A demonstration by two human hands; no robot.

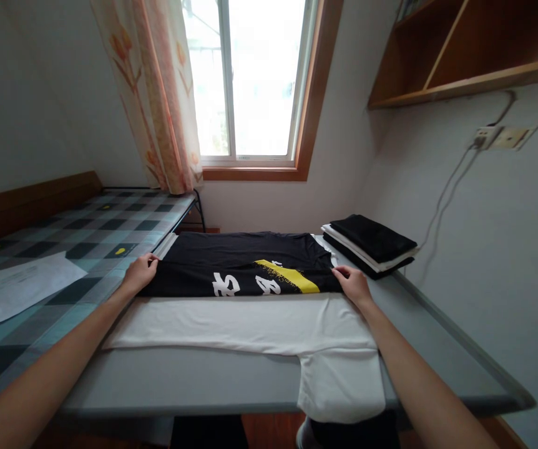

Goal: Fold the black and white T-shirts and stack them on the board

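A T-shirt lies sideways across the grey table point(180, 377). Its black part point(194, 252) carries white lettering and a yellow stripe, and a flap of it is turned over toward the far side. Nearer me is a white part point(231, 321), with a white sleeve point(341, 383) hanging over the front edge; I cannot tell whether black and white are one garment. My left hand point(140, 273) pinches the black fabric at its left end. At the right end, close to a white edge, my right hand point(353, 284) pinches the same fabric.
A stack of folded black and white clothes point(372, 243) sits at the table's back right. On the left, a checked bed point(123, 227) holds papers point(25, 287). A cord point(447, 193) runs down the right wall below a wooden shelf point(475, 75). Behind are a curtain point(161, 93) and window.
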